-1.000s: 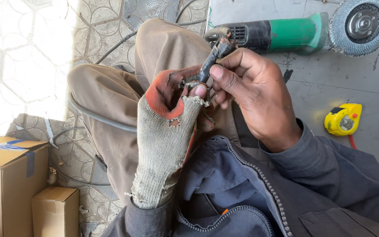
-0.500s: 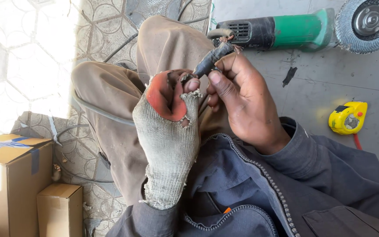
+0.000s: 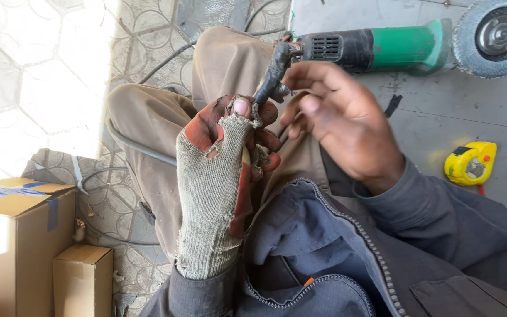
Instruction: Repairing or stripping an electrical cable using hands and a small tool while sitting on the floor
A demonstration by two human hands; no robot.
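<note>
I see my left hand (image 3: 221,176), in a frayed knit glove with a worn red palm, closed around the lower end of a short dark metal tool (image 3: 272,76), some kind of greasy spindle or key. The bare thumb tip pokes through a hole in the glove and presses against the piece. The tool stands tilted, its top leaning toward the angle grinder (image 3: 377,50) at the far edge of the grey floor slab (image 3: 441,117).

My right hand (image 3: 338,120) is bare and blurred. Its fingers are loosely curled just beside the tool's upper part, and I cannot tell whether they touch it; they do not look clamped on it.

I judge the tool as stiff, fairly light for its size and probably slippery from grime, so the knit glove gives the better hold. I would take it low on the shaft, where the left hand has it, and leave the narrow top free.

All this sits over my lap, above the brown trousers (image 3: 165,117). The grinder, green-bodied with a black motor end, lies on the slab with its wire wheel (image 3: 496,36) at the far right corner. A yellow tape measure (image 3: 470,163) lies at the slab's right edge, well apart from the hands. 2 cardboard boxes (image 3: 22,246) stand on the patterned tile floor at the left, and a dark cable (image 3: 130,144) runs under my knee.
</note>
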